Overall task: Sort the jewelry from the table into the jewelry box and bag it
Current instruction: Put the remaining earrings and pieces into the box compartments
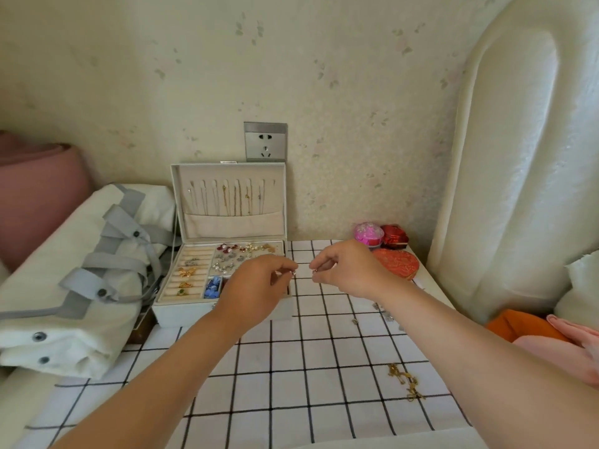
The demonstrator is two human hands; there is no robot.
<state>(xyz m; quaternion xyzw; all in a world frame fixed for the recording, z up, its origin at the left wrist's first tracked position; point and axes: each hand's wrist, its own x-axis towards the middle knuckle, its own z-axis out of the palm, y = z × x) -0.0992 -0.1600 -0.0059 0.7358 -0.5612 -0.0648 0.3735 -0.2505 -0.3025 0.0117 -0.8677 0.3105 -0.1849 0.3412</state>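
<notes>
While left hand (256, 286) and right hand (346, 270) each pinch a trinket (293, 273), the box (181, 314) holds plenty; near right, a chain (403, 380) waits.

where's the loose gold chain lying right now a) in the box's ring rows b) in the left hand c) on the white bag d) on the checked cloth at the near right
d: the gold chain lies on the checked cloth at the near right, apart from the jewelry box; the left hand pinches only a small silver piece, the right hand another small piece.
</notes>
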